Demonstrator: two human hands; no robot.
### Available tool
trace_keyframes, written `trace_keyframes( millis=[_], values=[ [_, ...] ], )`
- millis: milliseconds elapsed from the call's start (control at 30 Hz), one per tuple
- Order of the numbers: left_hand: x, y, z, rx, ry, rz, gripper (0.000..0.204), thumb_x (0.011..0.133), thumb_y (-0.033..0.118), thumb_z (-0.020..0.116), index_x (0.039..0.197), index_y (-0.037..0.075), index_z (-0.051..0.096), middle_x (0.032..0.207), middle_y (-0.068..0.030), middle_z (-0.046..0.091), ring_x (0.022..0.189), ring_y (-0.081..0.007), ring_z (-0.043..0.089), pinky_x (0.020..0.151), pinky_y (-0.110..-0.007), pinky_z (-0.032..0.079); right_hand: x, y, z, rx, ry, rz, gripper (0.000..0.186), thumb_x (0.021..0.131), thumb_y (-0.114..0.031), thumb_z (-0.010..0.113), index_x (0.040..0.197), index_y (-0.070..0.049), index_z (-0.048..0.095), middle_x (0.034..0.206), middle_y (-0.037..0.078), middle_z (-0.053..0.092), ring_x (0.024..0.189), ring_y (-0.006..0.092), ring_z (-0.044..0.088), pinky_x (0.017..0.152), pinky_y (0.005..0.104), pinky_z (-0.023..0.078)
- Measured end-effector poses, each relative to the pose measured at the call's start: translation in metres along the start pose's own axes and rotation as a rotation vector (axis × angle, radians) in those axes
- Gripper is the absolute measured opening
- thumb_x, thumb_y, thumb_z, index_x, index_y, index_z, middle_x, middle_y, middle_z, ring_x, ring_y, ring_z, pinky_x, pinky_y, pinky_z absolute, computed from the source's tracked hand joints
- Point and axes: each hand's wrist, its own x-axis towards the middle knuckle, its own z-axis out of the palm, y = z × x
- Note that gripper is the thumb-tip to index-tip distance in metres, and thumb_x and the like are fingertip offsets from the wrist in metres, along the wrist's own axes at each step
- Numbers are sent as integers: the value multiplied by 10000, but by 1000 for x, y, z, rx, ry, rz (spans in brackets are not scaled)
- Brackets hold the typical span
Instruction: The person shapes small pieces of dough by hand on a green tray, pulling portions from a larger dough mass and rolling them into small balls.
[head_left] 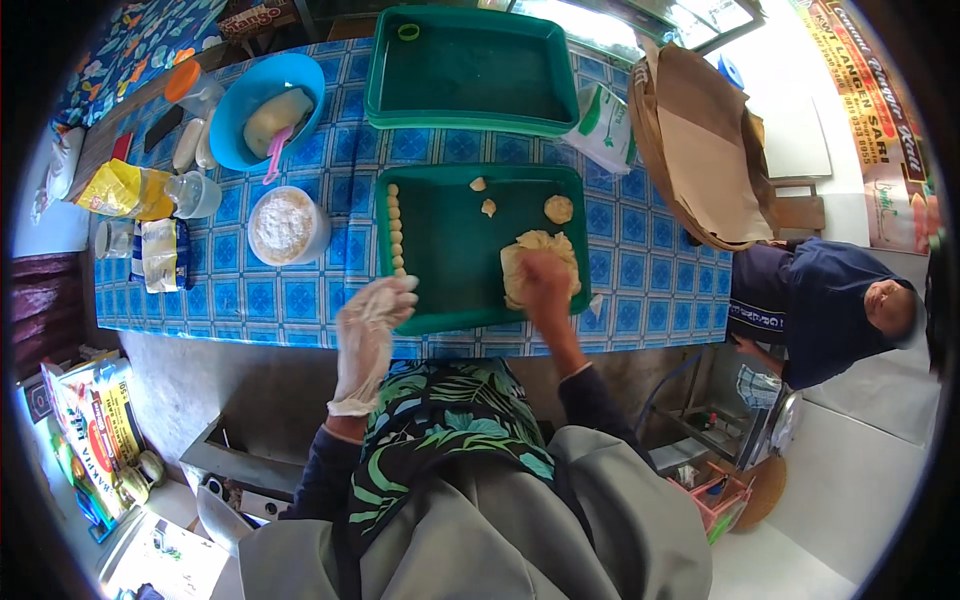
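Apparently soft and tearable, the dough (517,262) lies at near right in the tray (450,245), best pinched by its edge; right hand (546,285) against it, gloved left hand (374,315) curled near left, grips indiscernible.

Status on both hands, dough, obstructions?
Left hand: gloved, at near left corner of tray. Right hand: bare, on dough. Balls lined along tray's left side; nothing visibly blocking.

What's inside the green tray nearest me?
Small dough balls line the left of the tray; two little pieces, a round ball and a large dough lump lie elsewhere. The lump, partly covered by the right hand, hides what's beneath.
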Motion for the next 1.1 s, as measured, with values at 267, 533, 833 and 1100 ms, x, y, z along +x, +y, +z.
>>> trace_keyframes(
  millis=[267,533,833,1100],
  values=[
    [21,-89,104,-224,-471,-622,317,945,206,573,1145,-40,563,1103,-175,637,948,-236,643,825,-345,529,53,74,-60,-438,-347,-267,181,717,-18,599,883,-9,671,921,164,657,925,331,604,747,426,498],
    [53,-180,165,-515,-344,-806,287,977,192,500,1215,32,520,1112,-93,578,1029,-217,575,924,-390,479,25,60,-79,-128,-266,155,127,694,-101,667,750,13,664,640,122,624,564,253,595,543,359,473],
    [50,-193,169,-261,-304,-513,265,992,147,464,1229,35,502,1124,-85,596,985,-205,611,894,-355,506,19,26,-126,941,-232,614,137,768,-73,738,854,21,688,751,43,667,637,109,589,576,258,455],
    [26,-100,187,-752,-155,-562,323,989,136,487,1266,-27,449,1191,-157,570,1077,-269,602,953,-409,507,36,-8,-129,881,-174,168,119,814,-12,688,917,47,691,880,72,646,855,124,572,743,243,448]
  ],
)
